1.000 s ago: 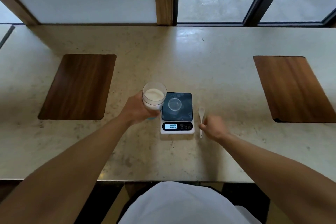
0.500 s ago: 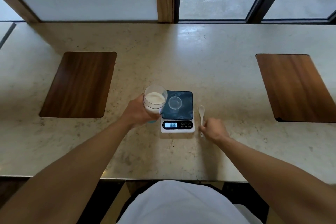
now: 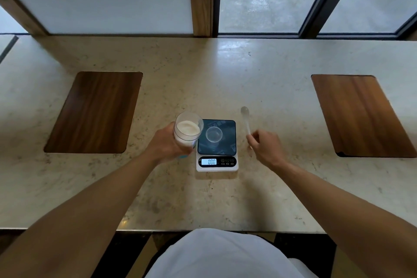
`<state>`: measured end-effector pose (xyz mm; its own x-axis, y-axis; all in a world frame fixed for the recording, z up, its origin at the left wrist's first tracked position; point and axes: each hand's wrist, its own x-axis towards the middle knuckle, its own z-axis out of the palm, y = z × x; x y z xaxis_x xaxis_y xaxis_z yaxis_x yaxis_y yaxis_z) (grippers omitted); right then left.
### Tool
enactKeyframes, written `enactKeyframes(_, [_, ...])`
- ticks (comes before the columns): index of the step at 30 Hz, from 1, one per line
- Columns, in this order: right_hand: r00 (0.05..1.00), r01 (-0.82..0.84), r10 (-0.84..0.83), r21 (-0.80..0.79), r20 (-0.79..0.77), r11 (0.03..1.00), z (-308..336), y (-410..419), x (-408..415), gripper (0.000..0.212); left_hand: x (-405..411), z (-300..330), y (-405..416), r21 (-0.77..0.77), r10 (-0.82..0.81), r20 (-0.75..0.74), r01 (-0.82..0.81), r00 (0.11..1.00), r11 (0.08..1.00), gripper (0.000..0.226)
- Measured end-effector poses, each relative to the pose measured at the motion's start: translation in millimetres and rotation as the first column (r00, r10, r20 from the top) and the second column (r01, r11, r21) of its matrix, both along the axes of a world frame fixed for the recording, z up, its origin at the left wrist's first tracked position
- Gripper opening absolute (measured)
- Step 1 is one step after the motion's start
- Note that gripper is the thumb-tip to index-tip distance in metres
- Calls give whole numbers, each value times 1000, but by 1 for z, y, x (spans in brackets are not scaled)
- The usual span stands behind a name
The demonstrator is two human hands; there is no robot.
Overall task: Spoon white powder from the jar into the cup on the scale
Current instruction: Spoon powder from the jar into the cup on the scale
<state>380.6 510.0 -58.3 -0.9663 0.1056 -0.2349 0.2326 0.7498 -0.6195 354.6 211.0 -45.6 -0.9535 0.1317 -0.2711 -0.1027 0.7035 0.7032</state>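
A clear open jar partly filled with white powder is tilted toward the scale, held just left of it by my left hand. The small kitchen scale has a dark glass top and a lit display reading 0.00. A small clear cup stands on its platform and looks empty. My right hand pinches the handle end of a white plastic spoon, lifted off the counter to the right of the scale, bowl pointing away from me.
The scale stands on a beige stone counter near its front edge. Two wooden inlay panels lie flush in the counter, one at the left and one at the right. Windows run along the back.
My right hand has closed on the spoon's handle and lifted it off the counter. The jar has tilted a little more toward the scale.
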Motion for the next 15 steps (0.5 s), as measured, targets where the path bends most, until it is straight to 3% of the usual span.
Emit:
enactKeyframes(10, [907, -269, 233, -57, -350, 961, 56, -25, -12, 16, -2, 9, 3, 1, -10, -27, 10, 1000, 1000, 78])
enactKeyframes(15, [861, -391, 374, 22, -344, 920, 63, -33, -13, 16, -4, 12, 2, -27, -16, -20, 15, 1000, 1000, 82])
